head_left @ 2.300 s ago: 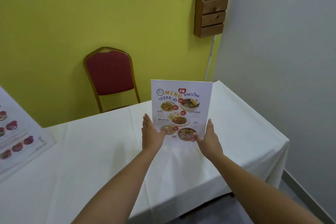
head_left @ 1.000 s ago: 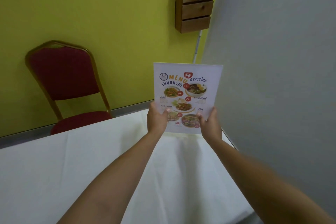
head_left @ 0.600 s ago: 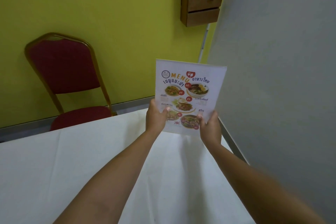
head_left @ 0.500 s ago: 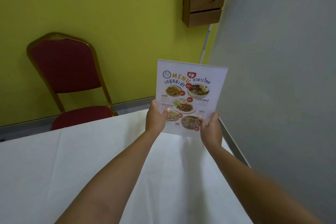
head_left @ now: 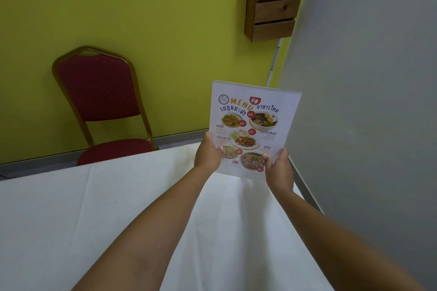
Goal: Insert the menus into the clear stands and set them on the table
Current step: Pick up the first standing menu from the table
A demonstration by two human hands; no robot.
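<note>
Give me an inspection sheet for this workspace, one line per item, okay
Surface: table under a creased white cloth, bare where visible.
Job's things: menu stand, menu inside, upright, held at the far right corner; whether its base touches the cloth cannot be told.
Clutter: nothing seen.
Grippers: left hand grips the stand's lower left edge, right hand its lower right corner.
Cables: white conduit down the wall corner.
Surroundings: red chair behind the table, wooden wall rack, yellow wall, grey wall at right.
</note>
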